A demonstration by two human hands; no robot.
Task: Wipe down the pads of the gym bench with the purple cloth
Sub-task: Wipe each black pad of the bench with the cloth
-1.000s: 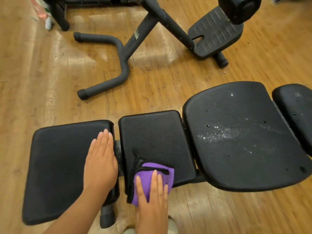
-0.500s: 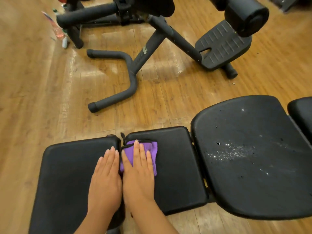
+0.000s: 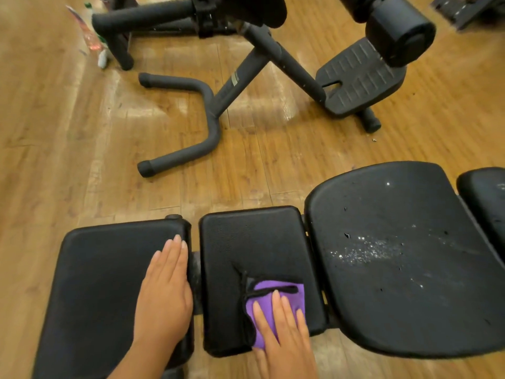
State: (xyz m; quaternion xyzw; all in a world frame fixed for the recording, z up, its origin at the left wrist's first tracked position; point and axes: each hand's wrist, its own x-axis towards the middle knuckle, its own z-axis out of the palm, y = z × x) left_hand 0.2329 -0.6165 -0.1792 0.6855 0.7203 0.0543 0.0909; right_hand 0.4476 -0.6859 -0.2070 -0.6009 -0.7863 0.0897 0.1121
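Note:
A black gym bench lies across the lower view with a left pad [image 3: 103,283], a smaller middle pad [image 3: 251,247], a large right pad [image 3: 404,255] with white specks and small tears, and a further pad [image 3: 486,201] at the right edge. The purple cloth [image 3: 269,299], edged in black, lies on the near right part of the middle pad. My right hand [image 3: 284,332] presses flat on the cloth. My left hand [image 3: 166,291] rests flat on the right edge of the left pad, fingers together, holding nothing.
Beyond the bench, on the wooden floor [image 3: 54,149], stands a black exercise machine with a curved base bar [image 3: 191,127], a ribbed footplate [image 3: 360,77] and a roller pad [image 3: 401,31]. A plastic bottle [image 3: 90,36] lies at the far left.
My right hand has dragged the purple cloth from the far left corner of the middle pad back to its near right part. My left hand has stayed on the left pad.

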